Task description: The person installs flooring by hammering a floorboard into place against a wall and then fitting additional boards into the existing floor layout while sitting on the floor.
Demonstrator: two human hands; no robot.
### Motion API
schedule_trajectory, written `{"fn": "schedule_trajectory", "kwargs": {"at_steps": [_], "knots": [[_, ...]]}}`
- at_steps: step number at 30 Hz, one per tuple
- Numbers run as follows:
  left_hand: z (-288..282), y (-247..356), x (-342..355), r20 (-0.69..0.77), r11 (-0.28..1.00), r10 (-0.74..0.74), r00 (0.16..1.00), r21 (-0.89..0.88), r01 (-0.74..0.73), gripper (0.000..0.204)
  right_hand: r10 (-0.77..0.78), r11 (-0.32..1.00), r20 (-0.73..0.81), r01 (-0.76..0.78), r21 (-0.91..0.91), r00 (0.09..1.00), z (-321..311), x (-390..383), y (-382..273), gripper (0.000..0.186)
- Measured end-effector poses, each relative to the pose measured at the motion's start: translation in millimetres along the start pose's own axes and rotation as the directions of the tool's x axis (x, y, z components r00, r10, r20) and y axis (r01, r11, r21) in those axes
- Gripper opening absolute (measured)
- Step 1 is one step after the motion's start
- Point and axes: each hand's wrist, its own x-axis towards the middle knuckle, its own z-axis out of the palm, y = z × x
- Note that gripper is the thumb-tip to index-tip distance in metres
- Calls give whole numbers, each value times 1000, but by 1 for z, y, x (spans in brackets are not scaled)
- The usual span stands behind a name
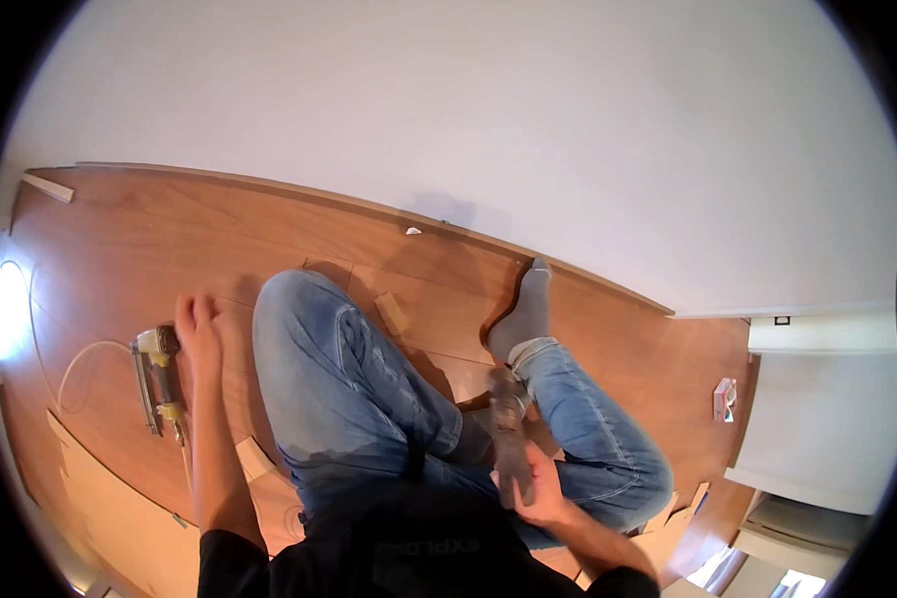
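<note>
Person is sitting on the wood floor, facing the wall, with a thin trim strip running along the wall's foot at the far side. Left hand is hanging just right of the nailer, which is lying at the left of the scene with its air hose trailing off leftward; its fingers are pointing to the far side, loosely extended and slightly parted, holding nothing visible; blur is hiding whether they are touching the tool. Right hand is closing its fingers around the near end of a dark, hammer-like tool, whose thicker end is pointing to the far side, between the legs; exact kind cannot be told. A small wood offcut is lying beyond, between the knee and the trim. Judgement: the step in hand is seeming to be a handling of tools for work at the trim, with the left hand either taking up or leaving the nailer; this single view is not settling which. Taking it up would be calling for wrapping the fingers around its grip and keeping the hose slack.
</note>
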Motion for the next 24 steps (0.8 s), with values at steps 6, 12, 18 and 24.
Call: {"fn": "schedule_trajectory", "kwargs": {"at_steps": [6,12,18,24], "knots": [[222,125,-43,792,997,-36,609,-12,75,30,-9,959,-221,71,275,975,-12,-22,28,15],[358,83,-56,880,930,-363,306,321,179,26,-13,955,-257,88,282,966,-9,-17,43,21],[387,37,-59,863,799,-438,253,245,550,16,132,933,-122,-82,349,984,-4,11,53,21],[394,38,-58,852,713,-472,225,218,667,18,214,976,8,-215,33,977,-21,77,24,31]]}}
